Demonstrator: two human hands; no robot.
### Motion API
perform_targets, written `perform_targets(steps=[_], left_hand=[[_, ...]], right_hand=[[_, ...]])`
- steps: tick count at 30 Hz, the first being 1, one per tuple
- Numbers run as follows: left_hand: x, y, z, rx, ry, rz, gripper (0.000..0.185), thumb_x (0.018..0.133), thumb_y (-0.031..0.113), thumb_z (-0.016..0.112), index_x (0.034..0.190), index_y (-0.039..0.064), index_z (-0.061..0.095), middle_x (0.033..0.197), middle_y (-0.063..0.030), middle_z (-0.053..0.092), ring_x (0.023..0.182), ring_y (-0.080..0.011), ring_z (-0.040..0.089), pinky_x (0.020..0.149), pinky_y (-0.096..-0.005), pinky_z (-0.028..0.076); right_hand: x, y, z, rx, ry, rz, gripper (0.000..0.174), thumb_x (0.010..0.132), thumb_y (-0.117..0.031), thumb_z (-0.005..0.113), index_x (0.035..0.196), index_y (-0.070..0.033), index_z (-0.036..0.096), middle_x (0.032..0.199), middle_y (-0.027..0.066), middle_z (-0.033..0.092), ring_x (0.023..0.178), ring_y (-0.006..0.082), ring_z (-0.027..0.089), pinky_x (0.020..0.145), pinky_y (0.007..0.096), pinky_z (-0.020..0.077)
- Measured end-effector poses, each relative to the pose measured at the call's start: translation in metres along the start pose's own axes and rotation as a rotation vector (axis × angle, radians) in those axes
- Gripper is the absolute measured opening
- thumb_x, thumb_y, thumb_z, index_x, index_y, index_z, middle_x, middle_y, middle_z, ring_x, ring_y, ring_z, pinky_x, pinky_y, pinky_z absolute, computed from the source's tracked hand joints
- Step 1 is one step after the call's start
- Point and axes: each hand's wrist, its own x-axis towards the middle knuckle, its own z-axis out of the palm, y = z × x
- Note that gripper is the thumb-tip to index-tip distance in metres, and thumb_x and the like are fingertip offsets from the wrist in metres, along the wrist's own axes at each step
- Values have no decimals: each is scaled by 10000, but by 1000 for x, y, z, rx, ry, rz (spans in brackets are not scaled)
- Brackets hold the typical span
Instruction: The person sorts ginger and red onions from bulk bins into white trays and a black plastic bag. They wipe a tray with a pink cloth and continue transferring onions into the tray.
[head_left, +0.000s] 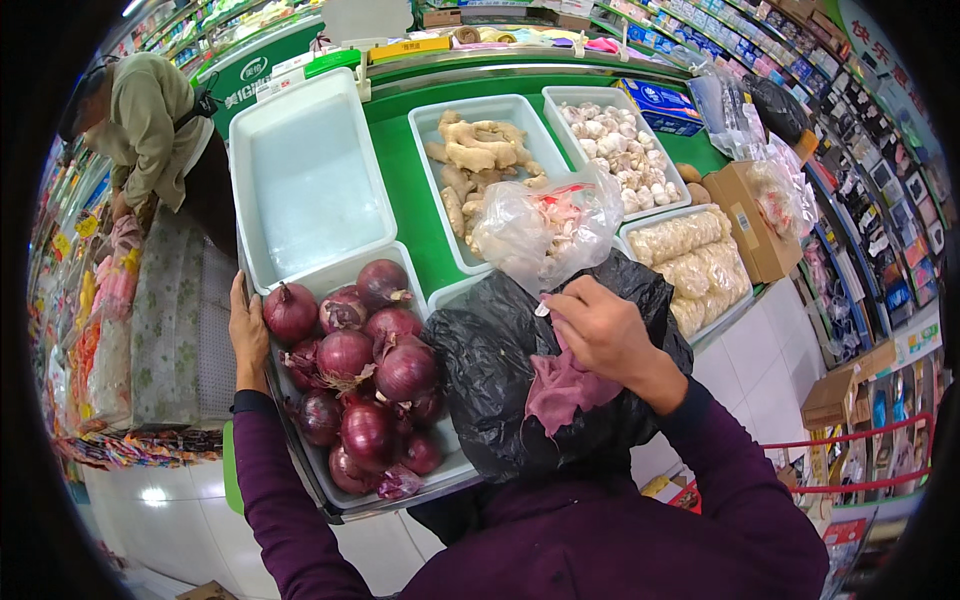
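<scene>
My left hand (247, 330) lies against the left edge of a white plastic tray (405, 262) heaped with red onions (345, 356); whether its fingers grip the edge I cannot tell. Pinched in my right hand (600, 322) is a crumpled pink cloth (562, 382), hanging over a black plastic bag (480, 405). A small white scrap (541, 309) shows by my right fingertips. Just beyond that hand, a clear plastic bag (510, 232) holding pale, papery scraps overlaps the ginger tray's (427, 150) near corner. The black bag hides part of another tray.
Ginger (480, 146), garlic bulbs (611, 142) and wrapped pale packs (686, 262) fill trays on the green stand (397, 165). A shallow white tray (315, 180) lies behind the onions. A cardboard box (739, 210) stands right. A person (157, 127) bends over goods at left.
</scene>
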Motion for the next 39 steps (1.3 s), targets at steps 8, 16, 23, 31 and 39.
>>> perform_targets(steps=[8,16,23,31,39], left_hand=[[6,-10,-1,31,7,46,557,1119,7,498,1667,18,395,1698,-210,466,1586,-287,439,1296,-370,330],[-6,9,-4,83,16,24,541,1117,14,514,1651,25,430,1685,-201,488,1577,-294,455,1287,-369,345],[0,11,5,115,36,5,545,1117,54,536,1655,69,446,1647,-201,543,1531,-287,520,1243,-370,399],[-4,9,-5,20,39,-10,540,1116,17,508,1651,17,431,1685,-197,483,1584,-292,443,1302,-374,330],[-1,7,2,23,11,-12,544,1122,2,481,1661,7,411,1710,-208,445,1610,-290,401,1315,-380,309]], right_hand=[[-7,24,42,-164,-140,-17,194,882,-61,665,1061,-105,723,973,103,635,913,318,700,697,438,602],[20,16,-2,62,175,-5,123,957,-51,686,1077,-43,712,982,152,676,875,359,693,746,445,585],[71,52,-6,-255,69,48,258,984,-108,700,1239,-71,699,1003,168,695,921,379,725,766,470,594],[72,52,-28,-311,368,18,384,878,-85,809,1251,-71,717,1171,147,679,1093,369,682,924,456,569],[60,84,-23,-118,283,321,751,905,-168,833,1566,-25,506,1376,244,662,1266,430,636,1105,494,493]])
